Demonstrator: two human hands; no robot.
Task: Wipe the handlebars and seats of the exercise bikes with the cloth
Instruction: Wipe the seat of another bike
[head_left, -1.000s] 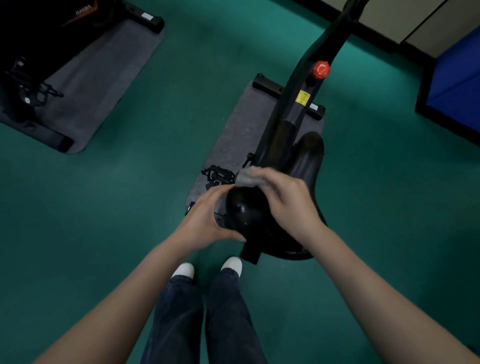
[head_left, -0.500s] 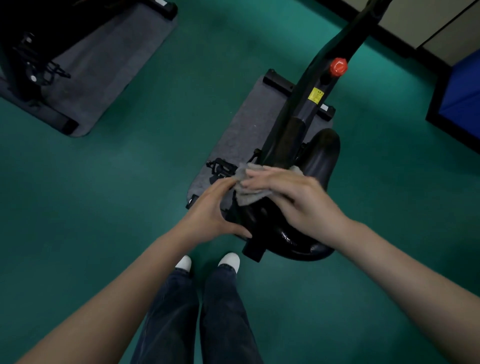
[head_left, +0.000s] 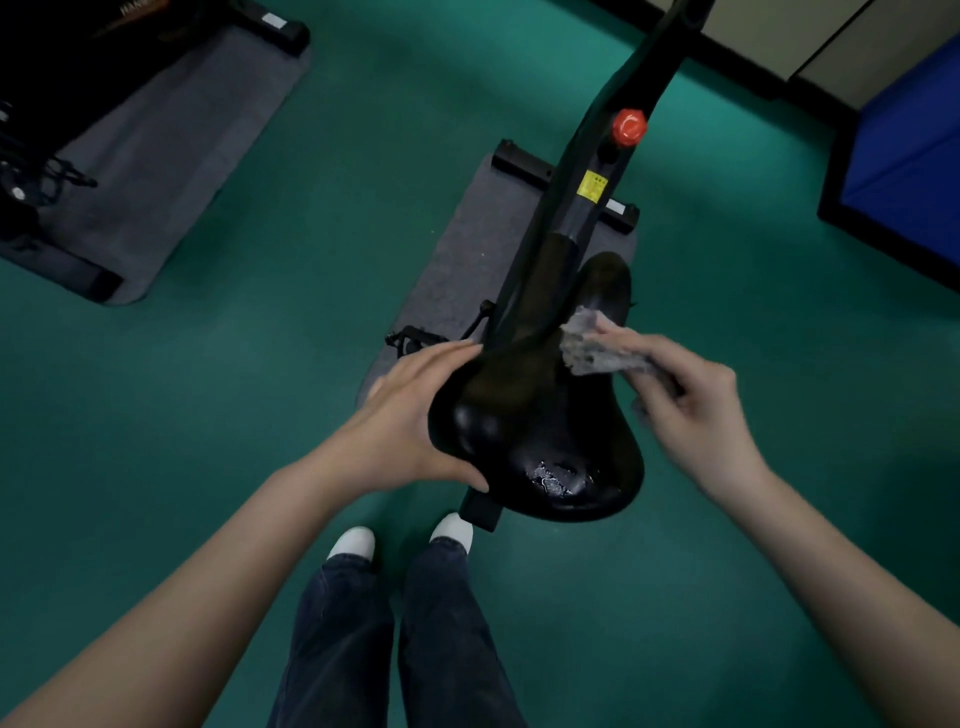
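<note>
A black exercise bike seat (head_left: 540, 441) sits below me, its rear part shiny with wet patches. My left hand (head_left: 410, 415) holds the seat's left edge, fingers along the side and thumb at the rear. My right hand (head_left: 696, 410) grips a grey cloth (head_left: 597, 343) at the seat's right front edge, beside the nose. The bike's black frame (head_left: 582, 208) rises ahead with a red knob (head_left: 628, 127) and a yellow label. The handlebars are out of view.
The bike stands on a grey mat (head_left: 467, 260) on green floor. A second bike (head_left: 31, 130) on another grey mat (head_left: 156, 156) is at the upper left. A blue pad (head_left: 909, 150) lies at the right. My shoes (head_left: 452, 527) are just behind the seat.
My right hand has swept the cloth from the seat's left front across to its right edge. My left hand has stayed on the seat's left side.
</note>
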